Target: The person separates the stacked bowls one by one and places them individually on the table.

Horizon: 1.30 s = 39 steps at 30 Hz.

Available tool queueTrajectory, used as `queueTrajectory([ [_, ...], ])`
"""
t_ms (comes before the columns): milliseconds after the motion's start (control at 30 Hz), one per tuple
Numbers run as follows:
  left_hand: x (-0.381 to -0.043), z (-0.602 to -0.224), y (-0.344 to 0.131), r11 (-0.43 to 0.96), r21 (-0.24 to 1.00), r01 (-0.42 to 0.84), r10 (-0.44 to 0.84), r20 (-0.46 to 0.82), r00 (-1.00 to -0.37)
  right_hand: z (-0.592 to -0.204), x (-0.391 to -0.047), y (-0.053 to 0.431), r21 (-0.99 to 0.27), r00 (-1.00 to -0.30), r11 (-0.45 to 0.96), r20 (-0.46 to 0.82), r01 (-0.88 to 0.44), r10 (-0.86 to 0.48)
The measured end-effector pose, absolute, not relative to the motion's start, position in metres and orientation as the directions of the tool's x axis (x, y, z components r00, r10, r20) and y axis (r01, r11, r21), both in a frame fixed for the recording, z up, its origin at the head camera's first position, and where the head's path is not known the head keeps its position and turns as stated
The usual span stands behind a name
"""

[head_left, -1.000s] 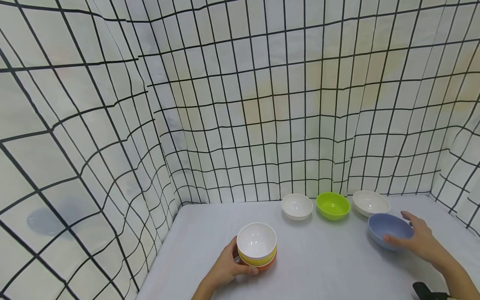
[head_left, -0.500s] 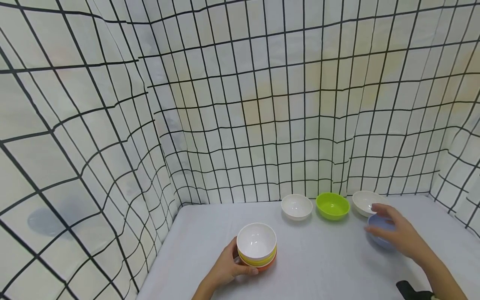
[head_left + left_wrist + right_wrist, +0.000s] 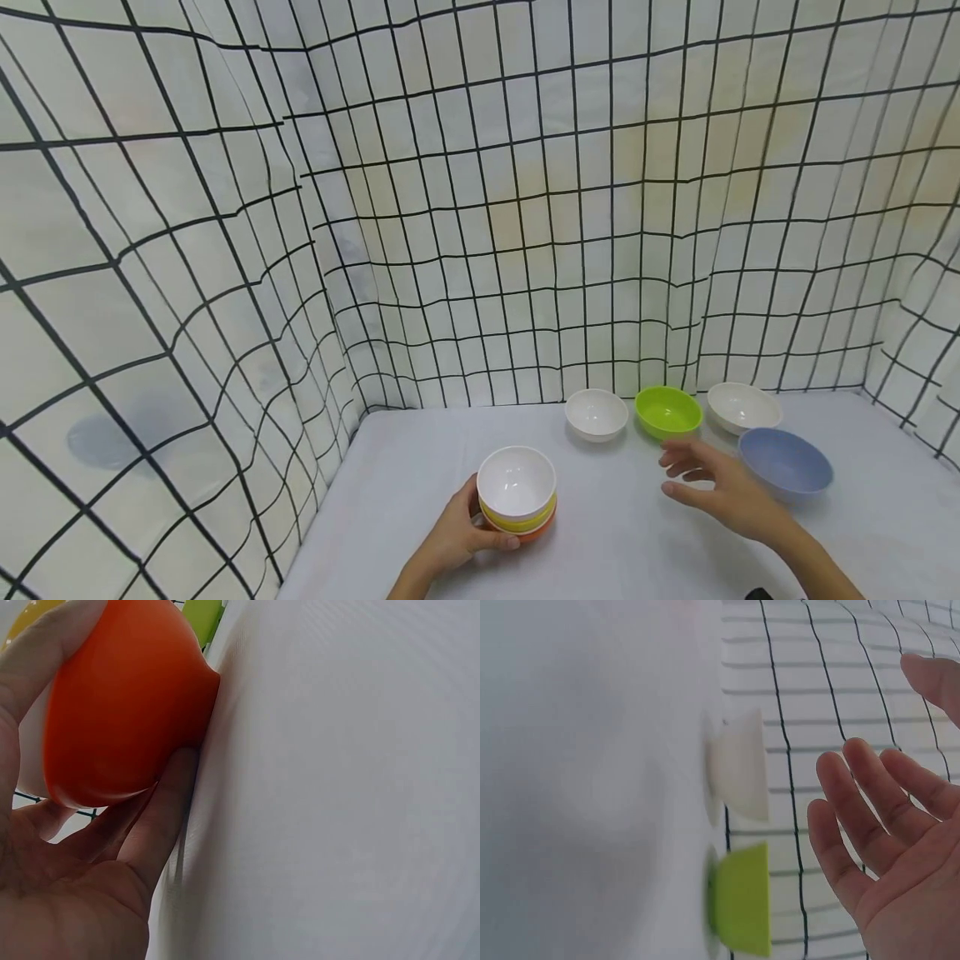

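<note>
White, yellow and orange show one below another on the bowl stack [image 3: 517,492], which stands on the desk [image 3: 390,500]; how many bowls it has, I cannot tell. At its eight o'clock the left hand [image 3: 456,527] grips it, with the thumb on the near side and fingers curved around the wall. In the left-wrist view one finger lies low against the orange bowl [image 3: 127,705], near its foot; this low hold probably serves to keep the whole pile steady.

The right hand [image 3: 726,493] holds nothing: its fingers are loosely bent and the thumb stands apart, between the stack and the blue bowl [image 3: 785,462]. Seen from the stack, the blue bowl is toward three o'clock, the green bowl [image 3: 669,410] toward two, the small white bowl [image 3: 596,414] between one and two. These three stand upright and apart, perhaps so that fingers can get around each rim.
</note>
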<state>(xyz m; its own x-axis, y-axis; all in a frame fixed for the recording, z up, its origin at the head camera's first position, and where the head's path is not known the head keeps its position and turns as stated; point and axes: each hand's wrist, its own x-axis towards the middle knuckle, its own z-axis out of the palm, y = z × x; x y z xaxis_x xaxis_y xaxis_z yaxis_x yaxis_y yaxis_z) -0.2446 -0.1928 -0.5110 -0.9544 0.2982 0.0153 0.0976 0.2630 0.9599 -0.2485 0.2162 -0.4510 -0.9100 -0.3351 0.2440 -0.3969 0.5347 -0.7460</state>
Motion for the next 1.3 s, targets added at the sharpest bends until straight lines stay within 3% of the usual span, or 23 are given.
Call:
queueTrajectory([
  [200, -0.245, -0.513, -0.190, 0.264, 0.961, 0.087, 0.292, 0.006, -0.956, -0.462, -0.244, 0.188, -0.789, -0.858, 0.422, 0.242, -0.446, -0.453],
  [433, -0.244, -0.511, -0.194, 0.272, 0.957, 0.098, 0.288, 0.016, -0.958, -0.466, -0.247, 0.151, -0.809, -0.824, 0.389, 0.193, -0.441, -0.532],
  [767, -0.244, -0.513, -0.194, 0.256, 0.963, 0.089, 0.287, 0.012, -0.958, -0.464, -0.254, 0.097, -0.821, -0.846, 0.417, 0.141, -0.390, -0.514],
  [1100, -0.244, -0.512, -0.193, 0.238, 0.961, 0.140, 0.321, 0.058, -0.945, -0.470, -0.264, 0.067, -0.798, -0.823, 0.404, 0.191, -0.447, -0.534],
  [1300, -0.244, -0.513, -0.193, 0.270, 0.952, 0.147, 0.309, 0.059, -0.949, -0.470, -0.270, 0.058, -0.795, -0.839, 0.441, 0.149, -0.416, -0.523],
])
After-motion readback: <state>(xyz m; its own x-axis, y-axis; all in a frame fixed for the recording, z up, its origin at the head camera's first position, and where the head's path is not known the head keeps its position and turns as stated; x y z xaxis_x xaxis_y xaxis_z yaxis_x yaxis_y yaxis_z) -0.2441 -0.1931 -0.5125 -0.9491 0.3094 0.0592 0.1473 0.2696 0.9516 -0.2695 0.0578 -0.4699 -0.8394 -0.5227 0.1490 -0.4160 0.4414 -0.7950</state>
